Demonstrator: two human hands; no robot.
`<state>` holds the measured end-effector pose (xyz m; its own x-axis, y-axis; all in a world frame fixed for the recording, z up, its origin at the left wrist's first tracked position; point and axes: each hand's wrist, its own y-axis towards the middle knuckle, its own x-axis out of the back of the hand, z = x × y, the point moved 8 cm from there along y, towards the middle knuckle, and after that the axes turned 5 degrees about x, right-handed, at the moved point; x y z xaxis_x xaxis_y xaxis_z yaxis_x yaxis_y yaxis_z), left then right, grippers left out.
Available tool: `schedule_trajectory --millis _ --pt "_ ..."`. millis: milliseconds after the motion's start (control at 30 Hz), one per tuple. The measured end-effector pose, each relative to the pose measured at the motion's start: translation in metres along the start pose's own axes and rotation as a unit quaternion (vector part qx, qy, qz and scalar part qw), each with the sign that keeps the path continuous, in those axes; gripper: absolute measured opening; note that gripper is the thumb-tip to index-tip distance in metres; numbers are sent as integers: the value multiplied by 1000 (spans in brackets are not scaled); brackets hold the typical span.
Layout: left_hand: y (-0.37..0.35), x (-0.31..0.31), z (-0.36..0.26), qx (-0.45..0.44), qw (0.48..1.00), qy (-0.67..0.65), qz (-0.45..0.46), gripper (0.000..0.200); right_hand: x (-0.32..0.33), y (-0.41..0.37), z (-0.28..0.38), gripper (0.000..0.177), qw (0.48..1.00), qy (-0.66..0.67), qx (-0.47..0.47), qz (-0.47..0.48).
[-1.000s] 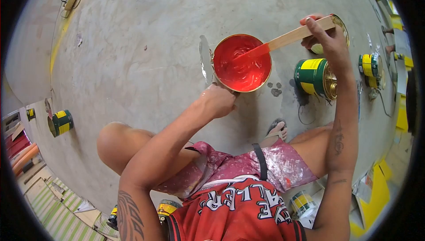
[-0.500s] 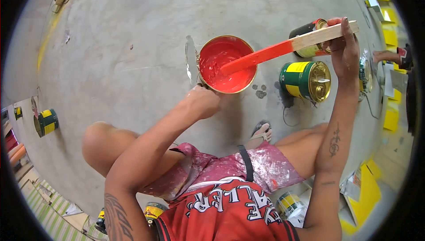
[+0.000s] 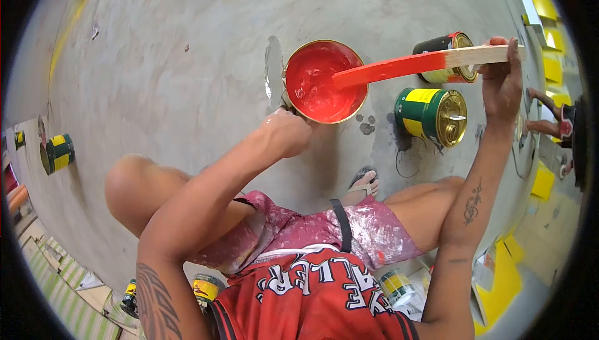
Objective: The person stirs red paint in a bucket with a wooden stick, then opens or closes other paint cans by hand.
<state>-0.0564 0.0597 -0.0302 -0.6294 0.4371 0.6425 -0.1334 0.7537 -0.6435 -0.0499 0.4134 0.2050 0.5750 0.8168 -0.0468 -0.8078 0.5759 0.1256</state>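
An open can (image 3: 312, 54) of glossy red paint tilts with its mouth toward me. My left hand (image 3: 288, 133) is closed at the can's lower left edge, on a handle or rim mostly hidden by the fingers. A wooden stir stick (image 3: 399, 70), coated red along most of its length, reaches into the can's mouth. Its bare pale end is gripped by my right hand (image 3: 503, 84), thumb and fingers wrapped round it. Beneath the stick stands a black can (image 3: 437, 45) with red paint on its lid. A green-and-yellow tin (image 3: 419, 113) with a gold top sits just below it.
Dark wet spots (image 3: 367, 126) and a grey smear (image 3: 272, 71) mark the concrete floor (image 3: 206, 40). Another green-and-yellow can (image 3: 59, 154) stands far left. Yellow-painted boards (image 3: 499, 287) lie at right, near another person (image 3: 564, 121). More tins (image 3: 207, 288) stand beside my body.
My right hand has moved right and slightly down, and the stir stick has shifted right with its tip higher in the can's mouth. The paint can sits slightly higher in view.
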Motion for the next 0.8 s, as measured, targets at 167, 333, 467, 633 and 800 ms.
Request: schedule_trajectory --millis 167,333,467,633,800 --pt "-1 6 -2 -10 1000 -6 -26 40 2 3 1 38 1000 15 -7 9" --pt "0 1 -1 4 999 25 32 43 1 3 4 40 999 38 -11 37" --pt "-1 2 -1 5 1000 7 15 42 3 5 4 41 998 51 -11 39" --pt "0 2 -1 -3 1000 3 2 43 3 5 6 40 999 45 -6 30" --pt "-2 6 -2 3 1000 10 15 43 11 6 6 41 998 66 5 -11"
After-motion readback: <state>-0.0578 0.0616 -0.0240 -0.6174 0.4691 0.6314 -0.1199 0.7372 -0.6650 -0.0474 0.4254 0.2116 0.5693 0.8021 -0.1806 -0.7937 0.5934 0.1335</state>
